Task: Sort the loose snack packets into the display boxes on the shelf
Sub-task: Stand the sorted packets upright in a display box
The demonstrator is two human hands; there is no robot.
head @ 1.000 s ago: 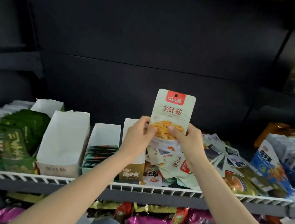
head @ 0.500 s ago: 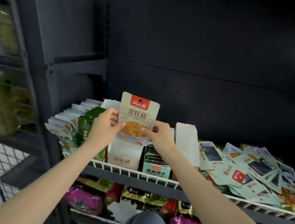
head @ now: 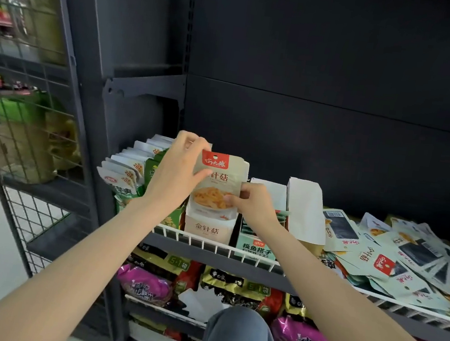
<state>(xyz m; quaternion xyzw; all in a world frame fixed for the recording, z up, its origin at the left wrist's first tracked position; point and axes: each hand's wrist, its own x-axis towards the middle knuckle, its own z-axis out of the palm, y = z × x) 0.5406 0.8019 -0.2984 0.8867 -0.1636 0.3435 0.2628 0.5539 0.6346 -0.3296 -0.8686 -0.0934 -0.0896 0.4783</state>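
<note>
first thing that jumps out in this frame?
The pale snack packet with a red label, held upright in the middle by both hands: left hand on its left edge, right hand pinching its right side, lower end in the open display box. To the right, a heap of loose packets sprawls across the wire shelf.

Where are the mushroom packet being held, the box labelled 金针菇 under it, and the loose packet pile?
mushroom packet (head: 217, 186): head view, middle of its front.
金针菇 box (head: 206, 229): head view, printed front panel.
loose packet pile (head: 394, 256): head view, a packet atop the heap.
</note>
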